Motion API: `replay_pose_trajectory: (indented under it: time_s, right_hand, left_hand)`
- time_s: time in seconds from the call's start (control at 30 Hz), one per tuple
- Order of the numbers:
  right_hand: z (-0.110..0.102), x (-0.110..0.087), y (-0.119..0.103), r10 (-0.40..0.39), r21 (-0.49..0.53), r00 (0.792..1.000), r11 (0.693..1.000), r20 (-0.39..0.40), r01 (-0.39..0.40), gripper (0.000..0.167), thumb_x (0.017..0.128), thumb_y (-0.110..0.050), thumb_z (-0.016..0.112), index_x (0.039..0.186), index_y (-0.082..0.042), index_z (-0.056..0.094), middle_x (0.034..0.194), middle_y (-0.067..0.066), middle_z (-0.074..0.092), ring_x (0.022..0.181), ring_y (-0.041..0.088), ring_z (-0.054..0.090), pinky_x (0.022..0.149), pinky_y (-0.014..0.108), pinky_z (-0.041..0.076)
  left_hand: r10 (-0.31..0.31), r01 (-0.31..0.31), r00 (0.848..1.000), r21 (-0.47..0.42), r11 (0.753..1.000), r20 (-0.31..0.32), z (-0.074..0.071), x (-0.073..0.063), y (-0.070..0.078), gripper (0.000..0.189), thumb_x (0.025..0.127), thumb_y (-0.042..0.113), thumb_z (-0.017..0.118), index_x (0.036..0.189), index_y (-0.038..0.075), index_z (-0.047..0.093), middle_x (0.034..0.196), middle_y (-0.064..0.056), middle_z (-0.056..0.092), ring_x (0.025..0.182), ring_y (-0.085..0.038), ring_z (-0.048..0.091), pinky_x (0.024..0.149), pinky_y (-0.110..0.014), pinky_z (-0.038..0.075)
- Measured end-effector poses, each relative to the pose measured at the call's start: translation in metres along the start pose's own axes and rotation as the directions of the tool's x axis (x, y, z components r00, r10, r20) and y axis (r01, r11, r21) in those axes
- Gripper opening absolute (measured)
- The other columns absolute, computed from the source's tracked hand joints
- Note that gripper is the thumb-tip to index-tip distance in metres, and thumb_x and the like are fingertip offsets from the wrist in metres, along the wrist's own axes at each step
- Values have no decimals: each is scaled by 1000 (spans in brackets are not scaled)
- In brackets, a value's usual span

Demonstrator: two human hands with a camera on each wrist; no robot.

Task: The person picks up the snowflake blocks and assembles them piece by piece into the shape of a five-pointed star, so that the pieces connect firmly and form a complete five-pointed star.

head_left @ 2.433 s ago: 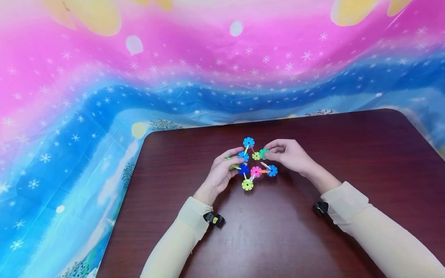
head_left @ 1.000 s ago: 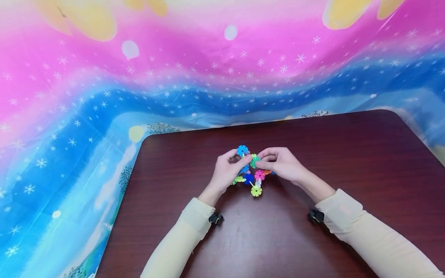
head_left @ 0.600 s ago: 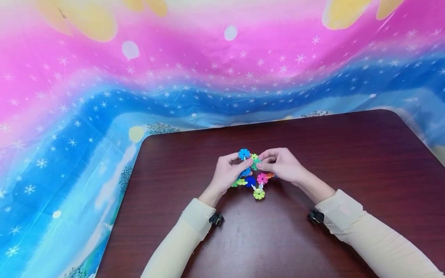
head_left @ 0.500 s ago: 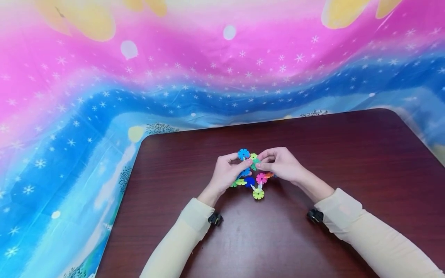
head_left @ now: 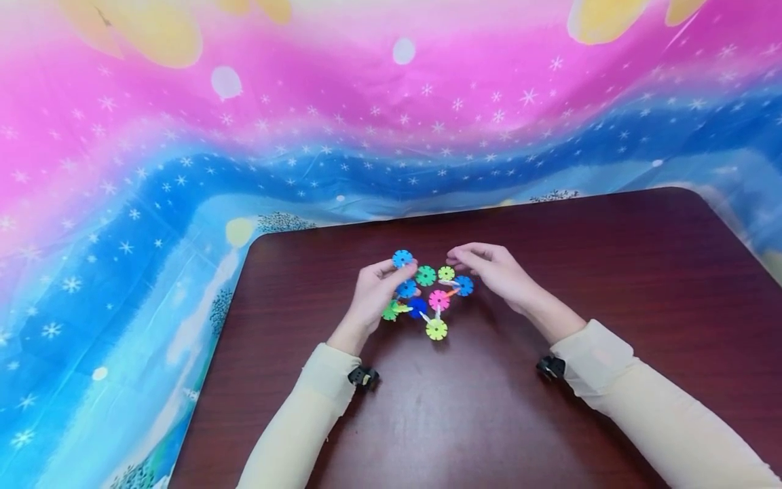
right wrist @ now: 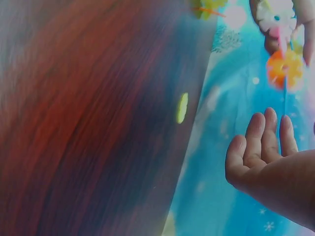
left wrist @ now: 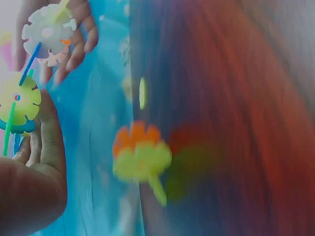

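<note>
Slotted plastic snowflake discs are joined into a bent, many-coloured chain, with a pink disc (head_left: 439,300) in its middle. My left hand (head_left: 374,292) holds the chain at its left end, thumb and fingers between the upper light-blue disc (head_left: 402,259) and the lower blue disc (head_left: 406,288). A green disc (head_left: 425,275) sits just right of the thumb. My right hand (head_left: 501,275) is above and right of a small yellow disc (head_left: 447,273), its fingers loosely bent and apart from the chain. In the right wrist view its fingers (right wrist: 255,132) are spread, with no disc gripped.
The dark red-brown table (head_left: 489,421) lies under both forearms. Behind it hangs a pink and blue snowflake-printed cloth (head_left: 342,122). A black strap device sits on each wrist, the left one (head_left: 364,377) and the right one (head_left: 552,367).
My right hand has let go of the green disc and drawn up, away from it. My left hand has shifted left with the chain, and the discs have spread apart.
</note>
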State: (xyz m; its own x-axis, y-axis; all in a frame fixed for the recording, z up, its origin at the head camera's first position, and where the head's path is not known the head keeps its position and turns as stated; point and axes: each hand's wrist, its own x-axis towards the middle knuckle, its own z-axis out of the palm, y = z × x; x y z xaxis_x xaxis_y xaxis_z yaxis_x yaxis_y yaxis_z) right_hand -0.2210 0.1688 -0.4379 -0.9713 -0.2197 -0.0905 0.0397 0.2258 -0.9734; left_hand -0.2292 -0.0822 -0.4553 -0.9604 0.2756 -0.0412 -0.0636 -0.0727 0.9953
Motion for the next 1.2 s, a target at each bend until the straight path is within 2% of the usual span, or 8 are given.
replay_pose_trajectory:
  time_s: [0.13,0.27,0.43,0.57,0.73,0.83,1.0,1.2]
  right_hand:
    - [-1,10,4,49,-19,999,999,-2,-49,43,107,-33,60,134,1,64,133,23,65,123,40,61,111,55,41]
    - [5,20,8,85,-91,995,993,46,-80,45,105,-34,63,135,0,64,129,22,67,119,40,61,103,55,47]
    - [24,35,9,68,-255,991,966,112,-37,39,103,-35,65,127,-5,70,114,16,71,104,34,65,84,47,54]
    - [47,49,6,51,-384,984,923,171,19,29,100,-33,69,116,-10,75,103,8,73,89,26,66,80,41,53]
    - [76,59,0,83,-522,970,851,230,51,33,94,-44,74,108,-14,74,87,1,73,74,17,66,82,38,52]
    - [88,60,-2,119,-568,960,822,253,48,43,89,-50,78,109,-13,72,82,-4,73,76,13,67,83,37,53]
    - [98,63,-1,140,-585,953,809,270,47,47,85,-48,83,111,-11,71,80,-5,73,80,11,68,85,35,52]
    - [102,65,2,131,-568,950,821,283,56,38,82,-41,86,105,-13,73,89,-4,71,86,13,66,84,34,52]
  left_hand:
    - [-39,37,996,-31,999,-78,-31,1,4,33,96,32,77,111,2,77,92,-11,76,72,-20,76,73,-31,60]
    - [-69,59,985,-66,996,-160,-67,-1,8,29,94,33,79,102,5,77,80,-6,75,73,-22,76,72,-32,61]
    - [-79,72,954,-35,997,-289,-108,-6,11,34,93,40,79,103,7,78,91,-5,75,83,-28,77,80,-33,58]
    - [-103,100,918,-27,995,-382,-129,-7,8,40,92,45,79,111,10,79,105,-3,72,85,-23,74,87,-35,54]
    - [-129,102,866,-82,991,-484,-142,-5,1,35,89,44,82,100,11,79,90,0,72,79,-19,70,82,-32,52]
    - [-131,89,845,-104,991,-518,-144,-4,-2,28,90,41,82,90,13,79,79,1,71,74,-17,68,77,-30,51]
    - [-124,76,843,-112,991,-524,-145,-2,-4,25,91,38,81,89,13,79,79,1,71,73,-16,69,80,-30,52]
    - [-148,110,848,-105,988,-508,-141,-1,-2,35,92,41,79,106,9,78,100,-2,70,90,-22,67,89,-36,47]
